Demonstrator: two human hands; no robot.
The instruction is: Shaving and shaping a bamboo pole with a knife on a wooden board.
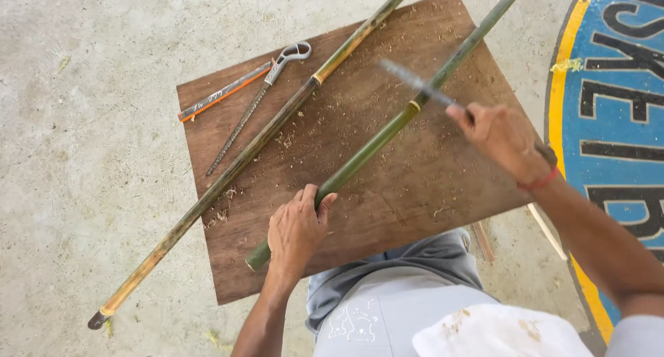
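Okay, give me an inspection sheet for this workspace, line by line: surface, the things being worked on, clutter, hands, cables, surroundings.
Surface: brown wooden board lying on the concrete floor, dusted with shavings.
Job's things: green bamboo pole slanting across the board; blade, blurred, laid across the pole near a node.
Clutter: second, yellower bamboo pole lying to the left of the green one; hand saw and orange-edged tool at the board's far left corner.
Hands: left hand grips the green pole near its cut end; right hand holds the blade.
Cables: nothing seen.
Surroundings: blue and yellow painted floor marking on the right.
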